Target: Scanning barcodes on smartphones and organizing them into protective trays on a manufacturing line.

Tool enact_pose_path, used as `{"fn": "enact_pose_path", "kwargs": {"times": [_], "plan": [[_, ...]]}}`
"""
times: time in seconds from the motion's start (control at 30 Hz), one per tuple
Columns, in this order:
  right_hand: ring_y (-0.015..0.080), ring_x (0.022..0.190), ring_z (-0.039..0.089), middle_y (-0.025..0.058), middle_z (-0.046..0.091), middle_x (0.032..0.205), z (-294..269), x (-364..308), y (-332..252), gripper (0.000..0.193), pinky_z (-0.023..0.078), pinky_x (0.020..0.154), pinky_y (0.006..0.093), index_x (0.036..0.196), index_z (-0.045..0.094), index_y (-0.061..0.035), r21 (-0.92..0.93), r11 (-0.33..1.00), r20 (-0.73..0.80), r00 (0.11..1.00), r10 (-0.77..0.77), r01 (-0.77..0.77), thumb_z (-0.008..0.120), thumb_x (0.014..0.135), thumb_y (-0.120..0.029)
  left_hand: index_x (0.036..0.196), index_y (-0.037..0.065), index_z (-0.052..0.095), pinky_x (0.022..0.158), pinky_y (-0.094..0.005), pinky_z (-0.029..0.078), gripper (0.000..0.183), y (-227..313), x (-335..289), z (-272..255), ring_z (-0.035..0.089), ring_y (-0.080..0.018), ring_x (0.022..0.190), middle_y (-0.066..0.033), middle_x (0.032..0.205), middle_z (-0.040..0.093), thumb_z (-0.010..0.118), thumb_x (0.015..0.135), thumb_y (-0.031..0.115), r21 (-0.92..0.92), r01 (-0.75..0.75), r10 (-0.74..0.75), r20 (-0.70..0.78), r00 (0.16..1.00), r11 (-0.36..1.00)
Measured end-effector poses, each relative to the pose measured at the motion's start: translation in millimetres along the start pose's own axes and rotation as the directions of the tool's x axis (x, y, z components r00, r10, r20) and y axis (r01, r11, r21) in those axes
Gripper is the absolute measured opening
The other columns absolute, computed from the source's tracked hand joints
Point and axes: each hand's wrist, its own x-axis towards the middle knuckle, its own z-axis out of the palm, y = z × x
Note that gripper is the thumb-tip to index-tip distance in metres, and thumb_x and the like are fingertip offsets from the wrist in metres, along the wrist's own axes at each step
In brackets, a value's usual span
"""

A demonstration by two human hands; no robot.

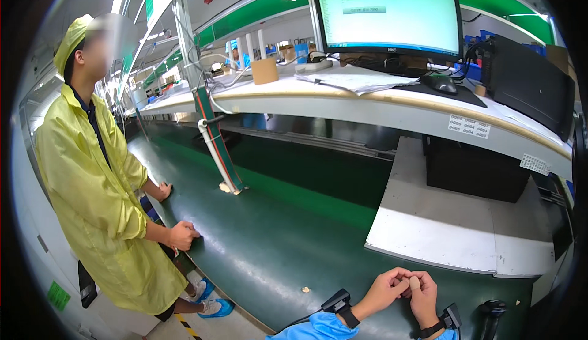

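Observation:
My left hand and my right hand meet above the green-topped bench, near its front edge. The fingers of both are curled, and their tips press together. A beige covering, perhaps a plaster, shows on my right thumb. Whether anything small sits between the fingertips is hidden. Each wrist wears a black strap with a small black device, one on the left and one on the right. To the right of my right hand stands a black handle-shaped object.
A person in a yellow coat stands at left, hands on the bench edge. White boards lie beyond my hands, with a black box behind. Above runs a shelf with a monitor, mouse and papers. A post rises mid-bench.

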Motion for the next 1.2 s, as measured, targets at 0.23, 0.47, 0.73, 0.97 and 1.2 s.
{"fn": "enact_pose_path", "kwargs": {"times": [0.23, 0.47, 0.73, 0.97, 1.2], "plan": [[0.0067, 0.065, 0.059, 0.0025, 0.066, 0.079, -0.2, 0.0, -0.5, 0.02, 0.047, 0.058, 0.0215, 0.105, 0.062, -0.0007, 0.016, 1.0, -0.015, 1.0, 0.025, -0.025, 0.056, 0.102, -0.019, 0.121, 0.005, 0.062, 0.069, -0.0206, 0.047, 0.025, -2.9, 0.0, -2.6, 0.059, -0.0042, 0.08, 0.0016, 0.092, 0.066, 0.058, 0.102, 0.02, 0.02, 0.033, -0.033, 0.029, 0.999, 0.999], [0.0067, 0.075, 0.064, 0.0058, 0.069, 0.087, 0.7, 1.8, 5.1, 0.014, 0.053, 0.066, 0.0217, 0.106, 0.061, 0.0019, 0.018, 1.0, 0.004, 1.0, 0.017, -0.017, 0.065, 0.094, -0.003, 0.12, 0.004, 0.063, 0.07, -0.0215, 0.049, 0.024, -7.3, 0.8, -3.2, 0.06, -0.0056, 0.083, -0.0005, 0.098, 0.066, 0.059, 0.101, 0.019, 0.014, 0.035, -0.035, 0.031, 0.999, 0.999], [0.0078, 0.075, 0.065, 0.0067, 0.069, 0.089, 1.3, 0.2, 6.0, 0.015, 0.054, 0.067, 0.023, 0.107, 0.061, 0.0029, 0.079, 0.997, 0.025, 1.0, -0.014, 0.012, 0.064, 0.095, -0.006, 0.115, 0.002, 0.066, 0.071, -0.0218, 0.05, 0.025, -8.1, -0.6, -2.4, 0.06, -0.0061, 0.086, -0.0017, 0.103, 0.064, 0.064, 0.1, 0.022, 0.06, -0.022, 0.019, 0.046, 0.999, 0.998], [0.0108, 0.076, 0.065, 0.0079, 0.068, 0.088, -3.4, -1.9, 4.2, 0.015, 0.055, 0.066, 0.0247, 0.109, 0.06, 0.0018, 0.025, 1.0, 0.109, 0.994, 0.011, -0.014, 0.057, 0.101, -0.011, 0.101, -0.002, 0.071, 0.069, -0.0221, 0.049, 0.027, -11.6, 1.1, -6.7, 0.056, -0.0074, 0.08, -0.0006, 0.092, 0.054, 0.062, 0.101, 0.023, 0.237, -0.114, 0.088, 0.115, 0.989, 0.965], [0.0069, 0.072, 0.061, 0.0049, 0.068, 0.082, -2.3, -0.7, 6.2, 0.013, 0.051, 0.064, 0.0233, 0.106, 0.062, 0.0024, -0.01, 1.0, 0.07, 0.997, 0.017, -0.017, 0.058, 0.1, -0.009, 0.084, -0.003, 0.071, 0.066, -0.024, 0.047, 0.037, -7.9, 0.2, -6.3, 0.056, -0.0097, 0.074, -0.0033, 0.084, 0.057, 0.063, 0.1, 0.028, 0.234, -0.112, 0.096, 0.078, 0.992, 0.966]]}}
